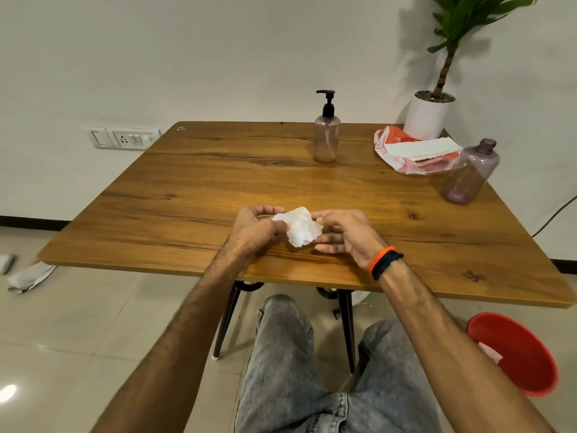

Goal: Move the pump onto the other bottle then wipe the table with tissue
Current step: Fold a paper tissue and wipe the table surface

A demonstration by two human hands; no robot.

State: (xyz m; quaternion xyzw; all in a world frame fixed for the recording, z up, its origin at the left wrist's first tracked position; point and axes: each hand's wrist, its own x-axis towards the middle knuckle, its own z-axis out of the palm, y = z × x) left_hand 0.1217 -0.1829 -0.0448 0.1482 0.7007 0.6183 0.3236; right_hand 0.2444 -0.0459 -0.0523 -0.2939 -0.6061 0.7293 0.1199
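Tissue crumpled, white, pinched by left hand and right hand above tabletop near front edge.

Table is warm brown wood with dark grain streaks and knots, on black legs; crumpled tissue is white. Both bottles are translucent mauve-pink, the narrow bottle topped by a black pump, the wide bottle a bit more purple; tissue pack is orange-red and white with white sheets on top. Plant pot white with green leaves, wristbands orange and black, jeans washed grey-blue, bucket red, wall white, floor tiles beige.
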